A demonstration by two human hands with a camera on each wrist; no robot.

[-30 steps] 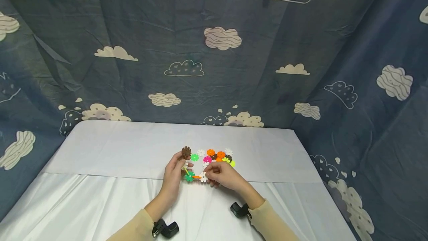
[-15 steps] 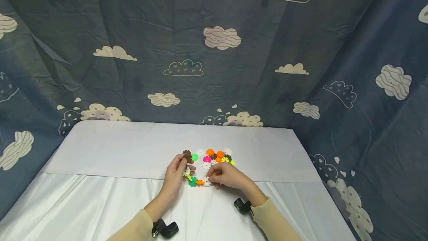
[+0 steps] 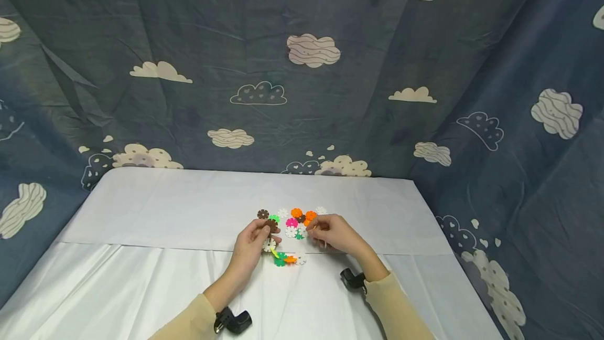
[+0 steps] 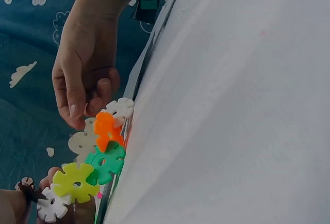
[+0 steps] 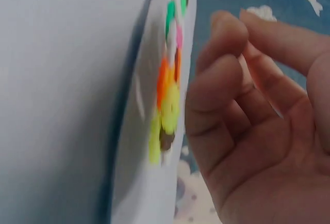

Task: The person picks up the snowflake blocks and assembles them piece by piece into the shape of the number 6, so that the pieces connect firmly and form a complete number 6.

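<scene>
My left hand [image 3: 250, 248] pinches the brown disc [image 3: 271, 225] at one end of a curved chain of notched plastic snowflake discs. Down from it run a white disc [image 4: 52, 206], a yellow disc [image 4: 76, 184], a green disc [image 4: 104, 163], an orange disc [image 4: 107, 130] and a white end disc [image 4: 120, 109], slotted into each other. The chain hangs above the cloth. My right hand [image 3: 335, 234] is apart from the chain, over the loose discs, its fingers loosely bent with nothing between them in the right wrist view.
Loose discs lie in a group beyond my hands: a pink disc [image 3: 292, 222], an orange disc [image 3: 296, 212], a white disc [image 3: 282, 213], a brown disc [image 3: 262, 214] and several more. They lie on a white-covered table [image 3: 189, 209]. A dark cloud-patterned curtain [image 3: 264, 130] hangs behind.
My right hand has let go of the chain's white end disc and moved right and away, toward the loose discs. My left hand has shifted slightly right with the chain, which has turned.
</scene>
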